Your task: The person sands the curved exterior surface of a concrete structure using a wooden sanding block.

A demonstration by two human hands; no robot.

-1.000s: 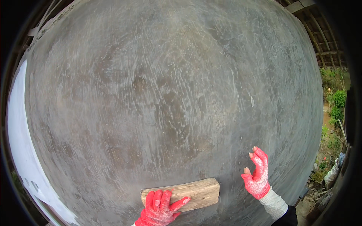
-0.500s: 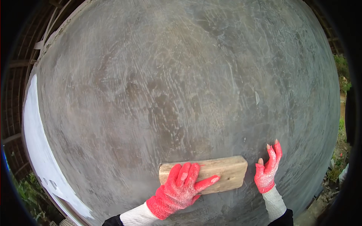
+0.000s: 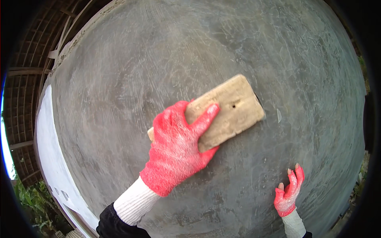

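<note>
- The red-gloved left hand grips the wooden block across its left part.
- The block slants over the grey wall, mid-view, its right end higher.
- The right hand, similarly gloved, is loosely open at lower right, fingers upward; whether it touches the wall is hard to tell.

wooden block partly hidden behind left grip, dark sleeves cut off below
</note>
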